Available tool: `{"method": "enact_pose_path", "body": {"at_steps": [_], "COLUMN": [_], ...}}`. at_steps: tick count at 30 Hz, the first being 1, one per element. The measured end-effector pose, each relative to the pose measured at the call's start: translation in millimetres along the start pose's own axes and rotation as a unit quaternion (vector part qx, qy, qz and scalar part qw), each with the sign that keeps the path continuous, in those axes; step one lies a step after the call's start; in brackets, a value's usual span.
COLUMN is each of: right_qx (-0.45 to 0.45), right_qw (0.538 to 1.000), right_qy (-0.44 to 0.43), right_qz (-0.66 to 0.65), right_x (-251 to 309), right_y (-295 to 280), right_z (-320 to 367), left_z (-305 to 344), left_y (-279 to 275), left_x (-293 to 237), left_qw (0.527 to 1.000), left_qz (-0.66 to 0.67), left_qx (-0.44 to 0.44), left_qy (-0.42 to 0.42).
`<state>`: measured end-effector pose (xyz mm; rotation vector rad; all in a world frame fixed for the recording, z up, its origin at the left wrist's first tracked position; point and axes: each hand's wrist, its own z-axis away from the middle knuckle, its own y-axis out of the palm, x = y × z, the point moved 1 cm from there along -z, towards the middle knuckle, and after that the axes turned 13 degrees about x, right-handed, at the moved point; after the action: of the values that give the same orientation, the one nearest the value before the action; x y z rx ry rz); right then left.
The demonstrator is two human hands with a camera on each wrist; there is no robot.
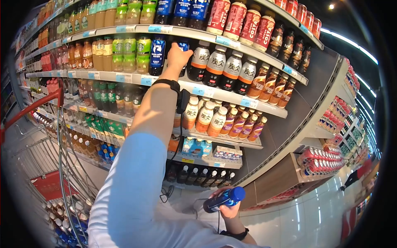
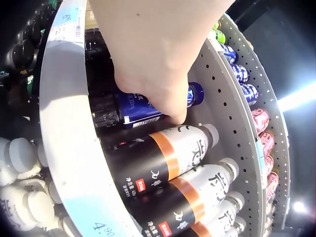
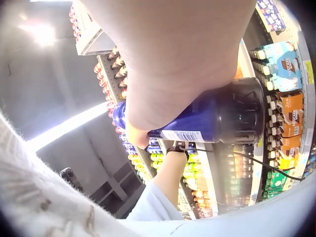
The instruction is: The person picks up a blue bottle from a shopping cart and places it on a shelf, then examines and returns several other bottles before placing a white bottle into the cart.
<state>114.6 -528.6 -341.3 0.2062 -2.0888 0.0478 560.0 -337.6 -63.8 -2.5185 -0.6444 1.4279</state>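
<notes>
One dark blue bottle (image 1: 215, 202) sits tilted in my right hand (image 1: 230, 212), low in front of me, with my fingers and thumb wrapped round its body; a second blue bottle (image 2: 140, 112) is up on the shelf (image 1: 132, 78), my left hand (image 1: 179, 57) curled round its upper part. I can't tell whether its base rests on the shelf or has just lifted. As I see it, the tightest spot is beside that left hand: my fingers lie right next to the first of the white-and-black bottles (image 2: 160, 155), so a sideways pull could tip it, and drawing forward too low could catch the base on the raised shelf edge. The bottle in my right hand could slip if I loosen my hold while minding the other. A black cable (image 3: 266, 166) hangs loose and might snag on the lower stock. On the other side of my left hand stands another blue-labelled bottle (image 1: 157, 56), and red cans (image 1: 235, 18) line the shelf above. My own sleeve (image 1: 134, 177) blocks part of the lower shelves, and a shopping trolley (image 1: 37, 106) stands to my left, its basket holding more bottles.
</notes>
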Motion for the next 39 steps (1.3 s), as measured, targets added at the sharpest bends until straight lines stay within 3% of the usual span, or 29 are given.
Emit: {"method": "enact_pose_path", "body": {"at_steps": [2,4,11,17,24,28,31,32,34,35,39], "right_qx": [-0.050,-0.047,0.038,0.030,0.021,0.031,0.037,0.041,0.042,0.044,0.015], "right_qw": [0.992,0.991,0.995,0.995,0.994,0.996,0.995,0.995,0.995,0.996,0.995], "right_qy": [0.027,0.025,0.022,0.036,0.049,0.043,0.041,0.042,0.037,0.031,0.037], "right_qz": [-0.113,-0.121,-0.084,-0.091,-0.099,-0.077,-0.079,-0.079,-0.079,-0.075,-0.091], "right_x": [3.5,1.5,-18.0,-14.6,-11.3,-14.1,-10.2,-8.9,-5.8,-5.3,-8.2], "right_y": [6.6,7.0,9.7,13.3,11.5,13.8,18.2,18.6,17.3,16.8,13.2], "right_z": [-2.1,-4.8,0.6,2.0,1.8,4.0,6.2,7.0,7.7,7.4,7.7], "left_z": [7.9,15.9,14.3,-1.5,24.2,41.3,58.3,67.1,90.3,105.3,150.5], "left_y": [-1.1,-4.1,-2.0,14.8,18.9,16.4,13.4,10.4,1.7,-0.3,-27.4], "left_x": [1.2,-0.8,5.6,16.8,2.6,7.0,6.8,7.3,6.7,5.4,-19.9], "left_qw": [1.000,1.000,0.996,0.996,0.990,0.992,0.974,0.974,0.961,0.945,0.926], "left_qz": [0.001,0.014,0.052,-0.021,-0.061,0.040,0.064,0.062,0.129,0.145,0.240], "left_qx": [-0.006,-0.011,-0.049,-0.085,-0.127,-0.120,-0.173,-0.170,-0.112,-0.124,-0.092], "left_qy": [0.013,0.010,0.046,0.020,0.021,0.014,0.134,0.135,0.216,0.265,0.276]}}
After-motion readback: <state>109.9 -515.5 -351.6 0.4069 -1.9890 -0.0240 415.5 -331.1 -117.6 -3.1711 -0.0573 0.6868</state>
